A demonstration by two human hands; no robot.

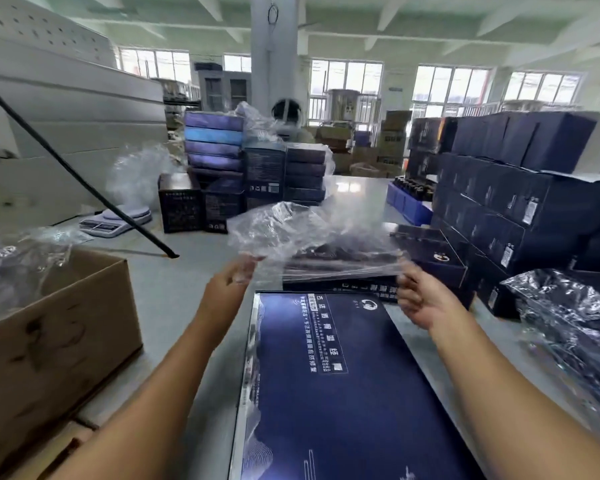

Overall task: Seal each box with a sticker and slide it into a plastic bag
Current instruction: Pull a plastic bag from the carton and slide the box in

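Plastic bag [291, 233]: near edge pinched by left hand [231, 277] and right hand [417, 297]. Box [326, 382]: flat beneath, unbagged; sticker not discernible. Bagging apparently pending.

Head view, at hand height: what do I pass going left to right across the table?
Cardboard box → left hand → plastic bag held between the hands → right hand → stack of dark blue boxes.

The plastic bag [302, 233] is thin clear film, crinkled and glossy with white glints. The nearest box [326, 393] is dark blue printed card, smooth with a soft sheen. The carton [49, 334] is brown cardboard, matt and scuffed. The table [167, 292] is smooth pale grey, reflecting window light farther back.
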